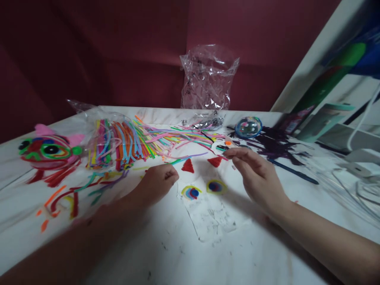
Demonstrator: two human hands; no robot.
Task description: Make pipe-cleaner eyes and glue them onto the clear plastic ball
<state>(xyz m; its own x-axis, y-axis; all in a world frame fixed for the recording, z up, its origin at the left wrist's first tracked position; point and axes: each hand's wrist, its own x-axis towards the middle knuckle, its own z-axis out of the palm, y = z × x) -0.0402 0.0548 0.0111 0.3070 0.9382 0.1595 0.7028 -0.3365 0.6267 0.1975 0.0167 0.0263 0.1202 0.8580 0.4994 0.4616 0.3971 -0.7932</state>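
My left hand (160, 180) hovers over the table with its fingers curled closed; what they hold, if anything, is hidden. Opposite it, my right hand (257, 170) is pinched closed, thumb against fingers, with the pinched spot too blurred to make out. Just beyond those fingertips lies a white ring-shaped piece (218, 147) beside a small orange dot (228, 143). Between my hands are a left red triangle (187, 166) and a right red triangle (214, 161). Below them rest two round eye shapes in yellow and blue, a left eye (194, 193) and a right eye (214, 186).
Colourful pipe cleaners (124, 138) spread from a clear bag at the back left. A fish-like craft face (49, 150) stands at far left. Behind are a clear plastic bag (208, 83) and a clear dome (248, 126). A dark pen-like stick (293, 171) and white cables (360, 186) lie right.
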